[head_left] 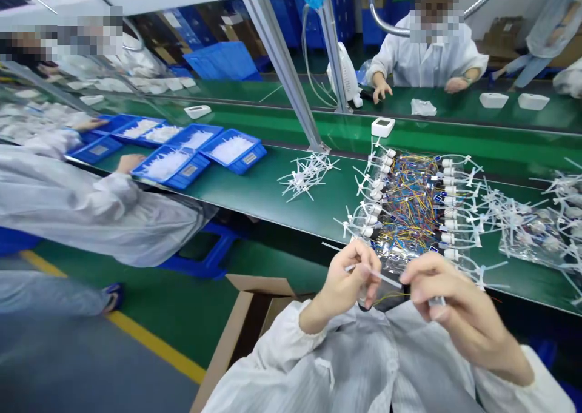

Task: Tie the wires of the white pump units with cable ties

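Note:
My left hand [352, 279], its fingers closed, pinches a white plastic tie [387, 279] in front of my chest. Below those fingers a small dark-ended part and a thin yellow wire partly show. My right hand [450, 298] is closed too, its fingertips near the free end of the tie. A small whitish piece [436, 301] sticks out between its thumb and fingers; what it is I cannot make out. Just beyond both hands lies a row of wired parts [416, 201] with white round ends and looped white ties, on clear plastic bags.
Loose white ties [305, 175] lie on the green bench [254, 188]. Blue trays [233, 152] of white strips stand to the left, beside a co-worker's sleeve [109, 204]. More bagged parts [530, 228] are at right. An opened cardboard box [236, 328] is below the bench edge.

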Motion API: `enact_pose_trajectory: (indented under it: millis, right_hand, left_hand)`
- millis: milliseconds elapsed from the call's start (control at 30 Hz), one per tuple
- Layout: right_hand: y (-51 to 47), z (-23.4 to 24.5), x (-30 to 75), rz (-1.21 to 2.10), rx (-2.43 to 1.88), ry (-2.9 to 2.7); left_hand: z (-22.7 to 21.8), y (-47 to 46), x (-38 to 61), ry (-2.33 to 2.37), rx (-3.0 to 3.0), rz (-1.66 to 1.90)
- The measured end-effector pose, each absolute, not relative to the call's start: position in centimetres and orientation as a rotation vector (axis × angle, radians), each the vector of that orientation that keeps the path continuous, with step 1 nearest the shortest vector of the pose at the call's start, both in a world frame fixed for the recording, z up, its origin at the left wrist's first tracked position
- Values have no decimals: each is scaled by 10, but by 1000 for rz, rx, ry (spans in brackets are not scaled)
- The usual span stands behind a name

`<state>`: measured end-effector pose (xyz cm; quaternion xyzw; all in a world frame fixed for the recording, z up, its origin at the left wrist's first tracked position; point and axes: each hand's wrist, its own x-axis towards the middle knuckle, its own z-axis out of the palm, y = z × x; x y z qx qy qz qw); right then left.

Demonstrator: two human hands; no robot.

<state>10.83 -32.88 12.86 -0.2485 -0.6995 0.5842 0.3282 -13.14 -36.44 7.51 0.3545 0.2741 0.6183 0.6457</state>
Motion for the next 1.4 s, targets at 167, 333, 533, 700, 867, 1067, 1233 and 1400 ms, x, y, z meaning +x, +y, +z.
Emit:
enact_pose_trajectory:
  millis: [167, 333, 533, 700, 867, 1067, 1233, 1400]
  right_hand:
    - [-354, 102, 93, 1588, -522, -1497]
    - [-351, 99, 89, 1546, -624, -1420]
    - [-351, 91, 98, 1656, -666, -1369]
    - [-351, 84, 97, 1686, -668, -1297]
    - [-341, 84, 95, 1469, -765, -1405]
    - [-338, 81, 92, 1319, -890, -1370]
    - [-338, 72, 88, 1367, -863, -1213]
    - [-342, 65, 83, 1478, -834, -1084]
  left_hand:
    - [68, -361, -114, 644, 901, 1306]
    - [76, -358, -110, 868, 1039, 940]
    - [66, -352, -110, 970, 1269, 911]
    - [65, -355, -115, 925, 1158, 835]
    - [70, -358, -116, 923, 1005, 812]
    - [65, -359, -113, 1144, 1074, 1040]
    - [58, -356, -111, 1211, 1155, 1173]
    - [55, -354, -108, 1205, 1203, 1246]
